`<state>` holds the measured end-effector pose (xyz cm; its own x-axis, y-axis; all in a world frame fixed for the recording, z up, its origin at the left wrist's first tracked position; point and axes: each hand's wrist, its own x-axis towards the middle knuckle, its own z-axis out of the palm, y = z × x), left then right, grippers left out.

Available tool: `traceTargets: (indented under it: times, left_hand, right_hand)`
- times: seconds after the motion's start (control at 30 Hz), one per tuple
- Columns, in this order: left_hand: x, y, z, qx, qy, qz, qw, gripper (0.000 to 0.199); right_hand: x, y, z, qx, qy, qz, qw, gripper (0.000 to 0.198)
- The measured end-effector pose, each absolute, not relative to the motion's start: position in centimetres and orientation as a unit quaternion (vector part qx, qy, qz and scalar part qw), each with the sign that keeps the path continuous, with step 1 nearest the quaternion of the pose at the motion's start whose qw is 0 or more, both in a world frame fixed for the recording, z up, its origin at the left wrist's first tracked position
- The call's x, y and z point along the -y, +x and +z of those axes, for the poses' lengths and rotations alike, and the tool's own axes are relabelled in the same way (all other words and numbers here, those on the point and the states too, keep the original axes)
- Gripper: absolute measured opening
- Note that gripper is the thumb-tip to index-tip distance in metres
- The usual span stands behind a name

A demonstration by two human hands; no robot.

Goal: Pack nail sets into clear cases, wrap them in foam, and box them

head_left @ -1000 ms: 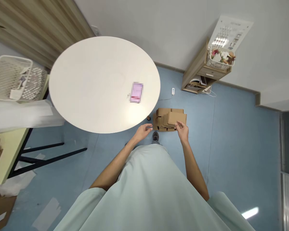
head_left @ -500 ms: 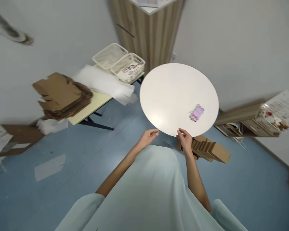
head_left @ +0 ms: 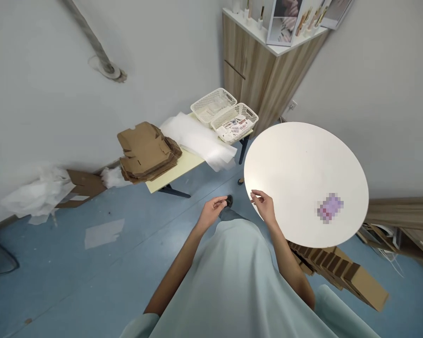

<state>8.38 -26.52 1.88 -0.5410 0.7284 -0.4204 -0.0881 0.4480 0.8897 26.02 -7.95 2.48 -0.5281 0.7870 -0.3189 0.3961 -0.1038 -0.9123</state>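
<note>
My left hand point(head_left: 212, 211) hangs in the air above the floor, in front of my light green clothing. Its fingers are loosely bent and I see nothing in them. My right hand point(head_left: 263, 205) is over the left edge of the round white table point(head_left: 296, 155), its thumb and fingers a little apart and nothing visible between them. Whether it touches the tabletop I cannot tell. On the right part of that table lies a purple thing point(head_left: 330, 208), blurred into blocks.
A pale yellow table point(head_left: 162, 179) bears flattened brown cardboard point(head_left: 144, 150), white wrapping sheets point(head_left: 197, 138) and two white baskets point(head_left: 213, 105). Folded cardboard boxes point(head_left: 338, 272) stand below the round table. A wood-grain cabinet point(head_left: 254, 61) fills the corner; a shelf point(head_left: 402, 211) is at right.
The view has swung left, so the tables and cabinet now sit farther right and lower. My right hand has shifted from the round table's near edge to its left edge. Both hands remain empty.
</note>
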Motion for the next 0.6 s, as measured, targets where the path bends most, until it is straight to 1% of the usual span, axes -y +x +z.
traceTargets:
  times: [0.2,0.3,0.43,0.6]
  left_hand:
    - [22.8,-0.8,3.2,-0.757,0.213,0.478,0.39,0.051]
    - [20.3,-5.1,3.9,-0.773,0.222,0.45,0.389,0.052]
    - [16.7,-9.2,4.2,-0.78,0.235,0.415,0.406,0.049]
    - [12.3,-12.3,3.2,-0.758,0.261,0.407,0.438,0.046]
  right_hand:
    - [5.1,17.3,1.1,0.622,-0.452,0.617,0.163,0.046]
    - [3.6,13.8,1.0,0.609,-0.459,0.627,0.162,0.046]
    - [2.1,11.2,1.1,0.59,-0.468,0.638,0.159,0.044]
    - [1.2,10.0,1.4,0.566,-0.502,0.634,0.16,0.041]
